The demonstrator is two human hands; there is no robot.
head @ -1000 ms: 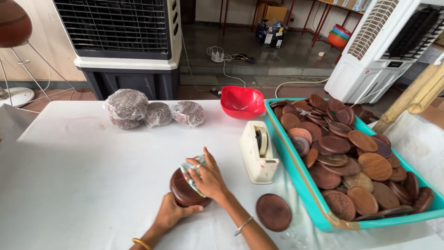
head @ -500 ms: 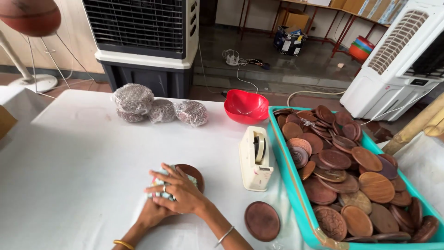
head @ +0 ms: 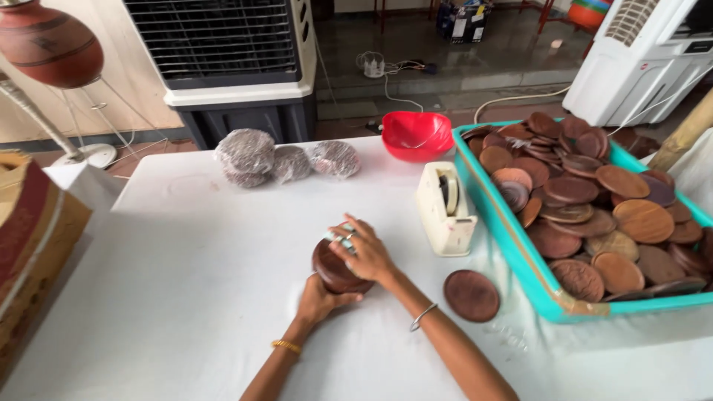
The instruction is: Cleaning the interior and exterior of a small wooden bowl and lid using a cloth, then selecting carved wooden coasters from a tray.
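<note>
Holding a stack of round wooden discs point(head: 336, 269): left hand point(head: 318, 301) now cups underneath, right hand point(head: 365, 252) fingers curl over top; stack shifted left of tape dispenser point(head: 444, 208).

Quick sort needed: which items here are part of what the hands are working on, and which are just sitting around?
In use:
- stack of brown wooden discs, held upright between left hand and right hand
- tape dispenser
- loose disc on the table
- teal tray of discs
- three wrapped bundles

Lying about:
- red bowl
- air coolers
- clay pot
</note>
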